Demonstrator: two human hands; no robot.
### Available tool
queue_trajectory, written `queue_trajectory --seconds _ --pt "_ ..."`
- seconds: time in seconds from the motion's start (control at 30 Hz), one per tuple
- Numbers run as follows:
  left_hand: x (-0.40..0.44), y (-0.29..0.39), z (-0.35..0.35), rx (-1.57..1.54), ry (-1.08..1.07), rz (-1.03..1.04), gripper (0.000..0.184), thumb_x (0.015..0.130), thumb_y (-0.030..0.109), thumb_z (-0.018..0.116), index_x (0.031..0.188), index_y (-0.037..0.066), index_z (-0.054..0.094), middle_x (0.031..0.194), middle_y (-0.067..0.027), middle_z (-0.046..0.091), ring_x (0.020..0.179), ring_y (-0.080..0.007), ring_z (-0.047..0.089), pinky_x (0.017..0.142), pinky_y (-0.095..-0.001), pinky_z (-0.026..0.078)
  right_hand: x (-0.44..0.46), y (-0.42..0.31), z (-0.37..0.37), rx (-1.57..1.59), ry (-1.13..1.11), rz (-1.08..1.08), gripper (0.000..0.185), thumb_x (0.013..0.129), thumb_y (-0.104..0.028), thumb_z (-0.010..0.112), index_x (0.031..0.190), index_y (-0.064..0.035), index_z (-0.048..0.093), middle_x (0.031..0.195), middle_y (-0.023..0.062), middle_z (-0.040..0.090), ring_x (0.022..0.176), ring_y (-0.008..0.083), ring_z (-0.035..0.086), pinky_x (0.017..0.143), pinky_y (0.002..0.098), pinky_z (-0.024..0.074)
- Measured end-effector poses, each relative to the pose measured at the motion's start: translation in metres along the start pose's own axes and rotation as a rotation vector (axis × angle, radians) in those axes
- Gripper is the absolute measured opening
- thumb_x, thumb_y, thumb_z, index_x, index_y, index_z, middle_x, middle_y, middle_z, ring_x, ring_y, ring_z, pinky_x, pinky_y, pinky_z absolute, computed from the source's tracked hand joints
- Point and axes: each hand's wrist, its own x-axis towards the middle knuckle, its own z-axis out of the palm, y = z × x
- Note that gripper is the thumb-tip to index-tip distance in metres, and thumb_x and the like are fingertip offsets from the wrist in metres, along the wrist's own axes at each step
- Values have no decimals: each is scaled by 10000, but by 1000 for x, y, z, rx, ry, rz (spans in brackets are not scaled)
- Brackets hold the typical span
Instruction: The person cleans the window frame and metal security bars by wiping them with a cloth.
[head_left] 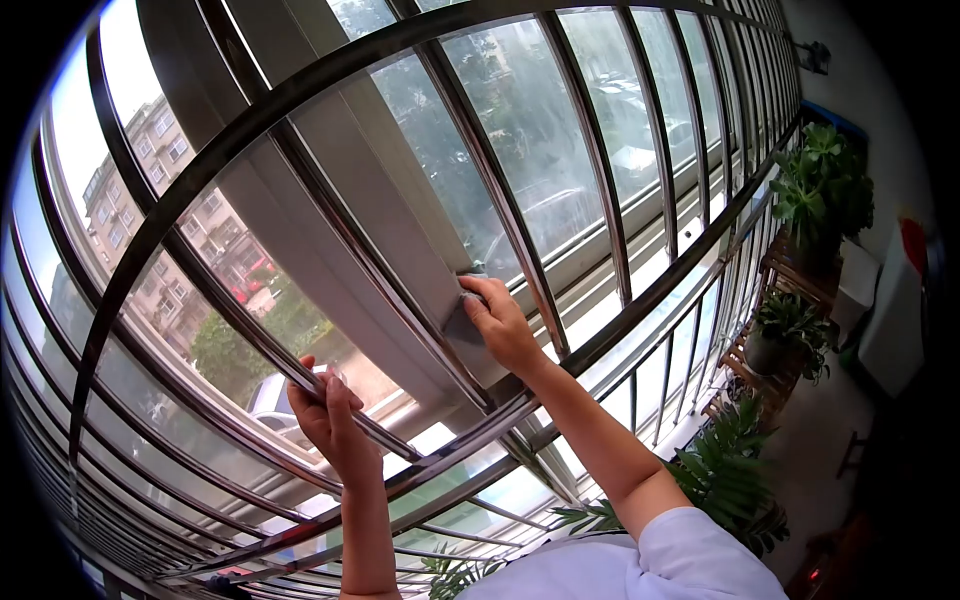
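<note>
My left hand is closed around one of the shiny metal bars of a window guard. Between two bars my right hand reaches through, its fingers closed on a grey cloth. The cloth lies against the pale window frame, near the lower corner of a hazy glass pane. Part of the cloth is hidden behind my fingers.
A horizontal metal rail crosses below the bars. Potted plants stand on wooden slatted stands to the right, with fern-like leaves low beside my right arm. Outside are a building and a parked car.
</note>
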Motion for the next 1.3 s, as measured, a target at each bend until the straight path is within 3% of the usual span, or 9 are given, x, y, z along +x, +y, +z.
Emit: queue_trajectory --seconds 0.07,0.3,0.5,0.73,0.8,0.93,1.13,1.27,1.3 --pt "0 1 -1 1 -23 -12 336 905 77 520 1219 2 425 818 -3 486 623 -45 433 571 -178 382 29 -24 3 164 96 -50 311 927 -29 453 1223 6 539 1132 132 509 1075 208 500 956 274 368" --pt "-2 6 -2 26 -49 -15 346 898 57 500 1227 -1 412 794 -5 453 616 -41 416 554 -178 369 176 -72 23 -188 291 -588 454 822 62 533 1246 -95 574 1375 152 460 1267 333 393 1066 386 308" --pt "-2 0 0 29 -37 22 338 914 76 509 1232 11 416 832 -4 451 617 -39 407 554 -182 354 221 -91 27 -431 477 -797 340 806 -25 555 1138 -69 613 1250 126 542 1161 361 459 982 444 378" --pt "-3 -3 -9 -40 -99 -1 408 904 59 511 1285 -1 380 841 -8 455 626 -40 412 558 -176 365 243 -92 37 -540 738 -702 260 875 -194 497 1067 -45 589 1138 190 562 1122 380 475 924 476 389" --pt "-3 -4 -11 -71 -111 -12 429 901 58 515 1301 -4 370 845 -8 457 628 -39 413 558 -175 367 238 -85 36 -515 764 -329 348 918 -282 456 1206 -104 536 1256 174 475 1113 394 433 941 525 330" --pt "-4 -11 -8 -68 -92 12 434 885 41 508 1298 -7 383 843 -5 451 626 -34 407 542 -175 361 218 -46 34 -698 947 -299 482 938 -293 422 1401 -163 390 1331 187 436 1214 407 389 1002 531 281" --pt "-1 -11 -7 32 -59 82 411 880 28 481 1282 -10 406 818 2 430 622 -32 384 550 -171 331 133 10 33 -611 832 -16 526 937 -325 432 1430 -171 337 1392 253 355 1269 429 323 1032 545 232" --pt "-1 -3 -7 -39 -79 47 389 900 37 490 1281 5 416 807 11 442 633 -29 391 552 -160 343 90 22 26 -437 649 -52 584 872 -195 564 1411 -157 345 1396 255 303 1263 450 307 1049 553 200" --pt "0 -1 -7 -24 -80 43 392 901 43 498 1282 1 417 802 8 452 633 -31 405 557 -167 356 77 16 26 -434 629 42 578 828 -146 631 1362 -144 411 1378 219 304 1253 390 344 1056 468 260"
